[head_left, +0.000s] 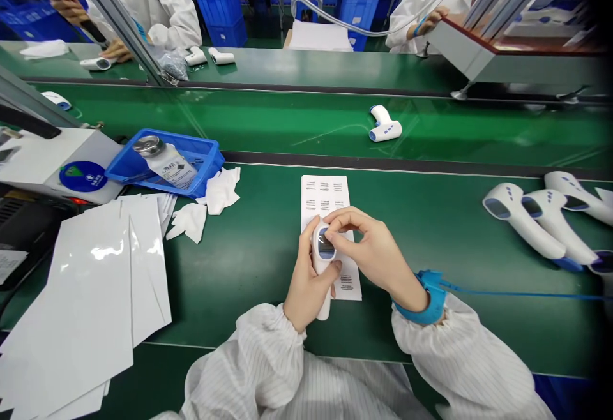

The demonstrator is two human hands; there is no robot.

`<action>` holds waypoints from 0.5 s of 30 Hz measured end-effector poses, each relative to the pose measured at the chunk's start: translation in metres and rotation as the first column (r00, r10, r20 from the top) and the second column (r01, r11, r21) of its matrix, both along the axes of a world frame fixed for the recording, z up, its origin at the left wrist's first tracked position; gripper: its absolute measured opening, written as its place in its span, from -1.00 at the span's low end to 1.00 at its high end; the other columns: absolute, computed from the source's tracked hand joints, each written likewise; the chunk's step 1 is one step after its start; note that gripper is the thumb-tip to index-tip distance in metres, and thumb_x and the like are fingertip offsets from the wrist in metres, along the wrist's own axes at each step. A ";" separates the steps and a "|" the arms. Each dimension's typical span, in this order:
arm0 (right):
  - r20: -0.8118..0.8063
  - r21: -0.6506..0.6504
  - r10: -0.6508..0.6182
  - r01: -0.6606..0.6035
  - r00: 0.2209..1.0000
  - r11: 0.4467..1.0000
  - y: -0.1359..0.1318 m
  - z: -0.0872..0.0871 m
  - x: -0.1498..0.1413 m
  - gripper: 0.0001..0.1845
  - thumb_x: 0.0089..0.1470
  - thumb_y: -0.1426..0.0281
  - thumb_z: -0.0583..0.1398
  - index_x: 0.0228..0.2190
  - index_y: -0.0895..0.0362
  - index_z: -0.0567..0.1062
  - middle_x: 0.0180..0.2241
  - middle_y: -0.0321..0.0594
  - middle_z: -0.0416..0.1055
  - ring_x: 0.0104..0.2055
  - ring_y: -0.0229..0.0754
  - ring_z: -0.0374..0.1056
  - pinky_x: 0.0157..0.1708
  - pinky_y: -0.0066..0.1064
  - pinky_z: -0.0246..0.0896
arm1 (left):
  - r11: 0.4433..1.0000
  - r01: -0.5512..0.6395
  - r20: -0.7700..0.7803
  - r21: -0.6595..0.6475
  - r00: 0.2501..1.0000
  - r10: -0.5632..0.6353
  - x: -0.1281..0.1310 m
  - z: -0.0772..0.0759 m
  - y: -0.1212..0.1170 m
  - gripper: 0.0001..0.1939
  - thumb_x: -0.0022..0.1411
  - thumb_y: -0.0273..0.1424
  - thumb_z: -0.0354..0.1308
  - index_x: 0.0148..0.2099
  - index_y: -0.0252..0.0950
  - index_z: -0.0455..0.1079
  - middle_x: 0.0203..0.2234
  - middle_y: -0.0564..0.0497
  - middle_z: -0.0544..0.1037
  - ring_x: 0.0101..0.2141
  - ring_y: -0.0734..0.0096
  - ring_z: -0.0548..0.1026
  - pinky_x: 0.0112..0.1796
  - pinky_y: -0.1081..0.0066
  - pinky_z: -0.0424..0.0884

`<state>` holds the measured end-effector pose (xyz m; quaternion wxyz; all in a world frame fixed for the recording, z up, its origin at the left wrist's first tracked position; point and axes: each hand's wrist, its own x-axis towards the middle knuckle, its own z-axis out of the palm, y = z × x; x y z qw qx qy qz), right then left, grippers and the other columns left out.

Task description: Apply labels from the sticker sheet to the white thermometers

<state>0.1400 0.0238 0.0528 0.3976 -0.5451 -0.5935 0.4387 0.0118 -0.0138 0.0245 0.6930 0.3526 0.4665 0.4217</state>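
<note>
Near the front edge of the worktop (249, 260), the left hand (307, 287) wraps its fingers around the white device (324, 267) over the label sheet (325, 193), apparently steadying its screen (326, 247). The right hand (376, 251) touches it, its fingers' hold unclear.

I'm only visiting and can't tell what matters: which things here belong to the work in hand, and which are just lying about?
Likely in use:
white device, held in the left hand
its screen, with the right hand at it
printed sheet beneath

Seemingly just lying about:
blue tray and the bottle in it
white scraps
glossy white sheets
</note>
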 end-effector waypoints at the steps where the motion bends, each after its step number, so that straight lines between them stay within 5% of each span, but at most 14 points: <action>1: -0.003 0.001 -0.003 0.003 1.000 1.000 0.000 0.000 0.000 -0.87 -0.01 0.51 0.22 -0.51 0.06 0.49 -0.24 -0.30 0.50 -0.17 -0.21 0.40 -0.18 -0.38 0.26 | 1.000 0.000 0.002 -0.005 1.000 0.000 0.000 0.001 0.000 -0.25 0.20 -0.53 0.12 0.34 0.00 -0.06 0.20 -0.09 0.26 -0.54 0.60 0.39 -0.59 0.47 0.40; 15: 0.005 0.019 -0.001 0.000 1.000 1.000 0.002 -0.001 0.001 -0.91 0.00 0.49 0.23 -0.49 0.07 0.50 -0.26 -0.27 0.52 -0.17 -0.17 0.42 -0.15 -0.31 0.25 | 1.000 0.014 0.006 -0.025 1.000 -0.014 -0.001 0.003 0.001 -0.25 0.20 -0.52 0.14 0.33 0.05 -0.05 0.19 -0.05 0.26 -0.50 0.57 0.41 -0.60 0.49 0.39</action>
